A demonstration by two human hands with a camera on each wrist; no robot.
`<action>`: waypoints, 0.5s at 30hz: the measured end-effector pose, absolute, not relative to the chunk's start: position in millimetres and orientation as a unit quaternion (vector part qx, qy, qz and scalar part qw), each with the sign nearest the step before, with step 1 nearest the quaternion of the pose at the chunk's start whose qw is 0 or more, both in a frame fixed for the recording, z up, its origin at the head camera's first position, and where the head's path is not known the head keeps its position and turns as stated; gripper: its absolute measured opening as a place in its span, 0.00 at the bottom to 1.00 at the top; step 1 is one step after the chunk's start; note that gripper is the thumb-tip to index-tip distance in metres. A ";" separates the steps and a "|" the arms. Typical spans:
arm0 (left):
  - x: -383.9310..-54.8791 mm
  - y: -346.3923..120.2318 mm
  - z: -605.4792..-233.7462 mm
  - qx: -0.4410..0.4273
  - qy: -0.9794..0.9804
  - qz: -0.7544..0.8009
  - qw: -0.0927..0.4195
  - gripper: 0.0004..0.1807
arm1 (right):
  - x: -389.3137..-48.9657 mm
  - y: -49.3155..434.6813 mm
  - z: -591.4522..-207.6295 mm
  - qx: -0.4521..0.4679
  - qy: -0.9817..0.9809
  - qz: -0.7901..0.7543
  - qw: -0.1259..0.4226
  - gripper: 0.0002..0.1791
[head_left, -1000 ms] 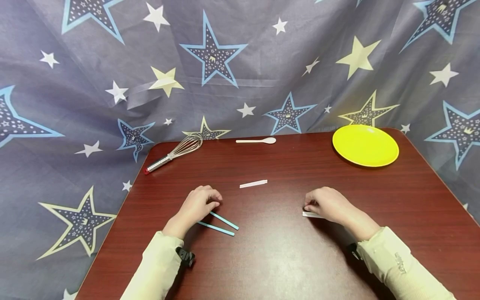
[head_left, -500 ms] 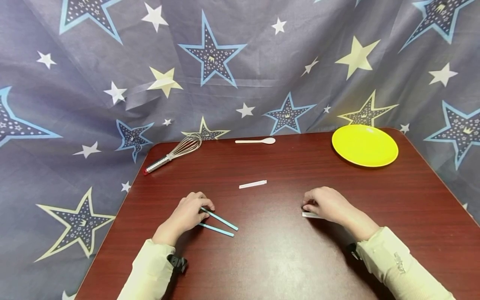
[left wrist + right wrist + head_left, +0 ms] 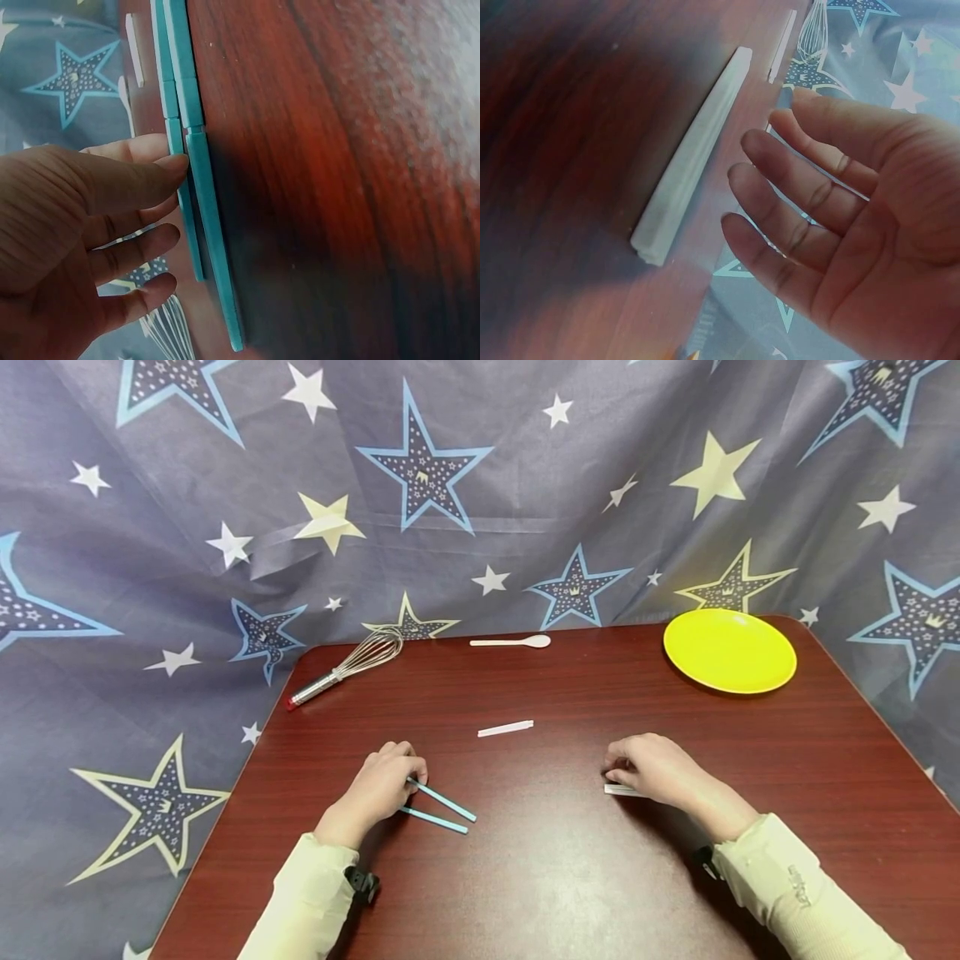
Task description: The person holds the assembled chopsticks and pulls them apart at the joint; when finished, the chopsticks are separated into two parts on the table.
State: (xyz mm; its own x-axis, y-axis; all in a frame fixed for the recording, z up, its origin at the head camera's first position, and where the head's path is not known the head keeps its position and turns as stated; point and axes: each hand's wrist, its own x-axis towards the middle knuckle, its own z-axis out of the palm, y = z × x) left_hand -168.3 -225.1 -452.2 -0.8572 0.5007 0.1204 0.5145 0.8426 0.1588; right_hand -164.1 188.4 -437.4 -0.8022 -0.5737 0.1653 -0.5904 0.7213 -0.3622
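Note:
In the left wrist view my left hand (image 3: 67,210) pinches the farther of two teal jointed chopsticks (image 3: 164,82) between thumb and forefinger, the other fingers half bent. The second teal chopstick (image 3: 216,247) lies beside it on the table. From the head view, both point right and toward me in a narrow V, their left ends hidden by the left hand (image 3: 378,789). My right hand (image 3: 652,768) hovers at a pair of tapered white sticks (image 3: 690,165) lying side by side. Its fingers are loosely bent, with a gap between them and the sticks in the right wrist view.
Another white stick set (image 3: 506,728) lies mid-table between the hands. A wire whisk (image 3: 348,668) is at the back left, a white spoon (image 3: 512,642) along the back edge, a yellow plate (image 3: 731,652) at the back right. A star-patterned curtain (image 3: 480,543) hangs behind the table.
My left hand has drawn back slightly toward me and to the left, and now pinches the farther teal chopstick. My right hand has stayed put.

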 end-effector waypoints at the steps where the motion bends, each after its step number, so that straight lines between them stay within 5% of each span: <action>1: -168.1 -224.5 -451.4 -0.265 -0.959 -0.092 0.037 0.17 | -164.2 188.4 -437.4 0.313 -0.928 0.202 0.020 0.07; 15: -169.6 -222.9 -453.8 -0.276 -0.957 -0.078 0.044 0.17 | -164.8 188.3 -438.5 0.313 -0.928 0.203 0.020 0.06</action>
